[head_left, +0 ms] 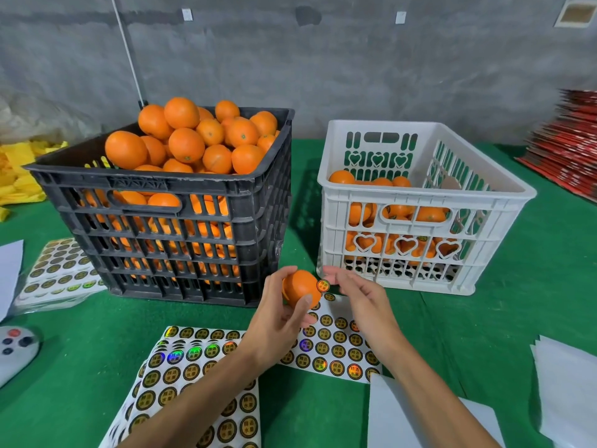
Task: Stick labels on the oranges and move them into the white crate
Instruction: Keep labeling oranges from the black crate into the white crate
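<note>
While an orange (302, 287) is gripped in the left hand (284, 313), fingers curled round it, a round label (322, 285) is pinched at the fingertips of the right hand (358, 297) and brought against the fruit's right flank. Both are held above the green bench (478, 321), just in front of the white crate (420, 205), slightly to its left. Label and peel appear touching or all but; full adhesion cannot be told. The crate lies ahead and to the right of the orange, on the right hand's side, yet the fruit is carried by the left, so a reach across is judged likely once the label is pressed down. Labelled oranges are seen inside the white crate, partly filling it. A black crate (168, 215), heaped with fruit, stands left of the white crate. Label sheets (336, 344) lie on the bench nearer than the white crate, beneath the hands.
</note>
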